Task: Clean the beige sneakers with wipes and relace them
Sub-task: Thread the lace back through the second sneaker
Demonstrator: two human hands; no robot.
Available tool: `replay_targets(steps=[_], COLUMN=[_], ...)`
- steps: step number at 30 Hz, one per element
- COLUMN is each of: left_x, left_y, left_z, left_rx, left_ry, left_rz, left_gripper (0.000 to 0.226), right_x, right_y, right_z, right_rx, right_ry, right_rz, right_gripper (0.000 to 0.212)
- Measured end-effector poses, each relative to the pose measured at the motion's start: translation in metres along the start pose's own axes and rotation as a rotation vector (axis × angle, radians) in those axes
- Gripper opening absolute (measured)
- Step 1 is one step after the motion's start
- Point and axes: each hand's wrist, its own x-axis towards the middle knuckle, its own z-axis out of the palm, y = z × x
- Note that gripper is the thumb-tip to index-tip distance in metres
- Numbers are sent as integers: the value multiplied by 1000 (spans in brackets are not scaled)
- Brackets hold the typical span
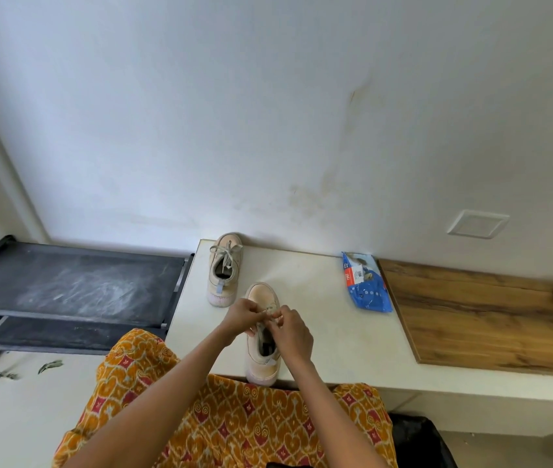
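Beige near sneaker (263, 336) set heel-first at white counter (319, 332) edge, within reach; lace (270, 310) apparently pinched by left hand (241, 314) and right hand (290, 329) over eyelets; laced far sneaker (224, 268) parked behind; wipes pack (366, 282) aside

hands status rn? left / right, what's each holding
Left hand: fingers pinching the lace over the near sneaker.
Right hand: also pinching the lace on the same sneaker.

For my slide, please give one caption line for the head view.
Both hands, left hand and right hand, lace the near sneaker; the far sneaker stands laced.
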Motion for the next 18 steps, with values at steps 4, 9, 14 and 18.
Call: replay_targets(steps=[4,9,14,18], left_x=[-2,4,3,0], left_y=[2,-2,-6,-2], left_z=[1,6,-7,-23], left_rx=[-168,-265,-243,-200], left_ry=[-51,-47,-116,-202], left_rz=[-174,-235,-183,-127], left_gripper=[15,15,12,19], right_x=[-1,1,15,27], right_y=[1,-4,-12,-15], right_z=[0,0,-13,-38], right_rx=[-39,-65,237,840], right_ry=[29,70,-146,-390], right_rz=[-14,-22,168,354], right_gripper=[25,22,23,20])
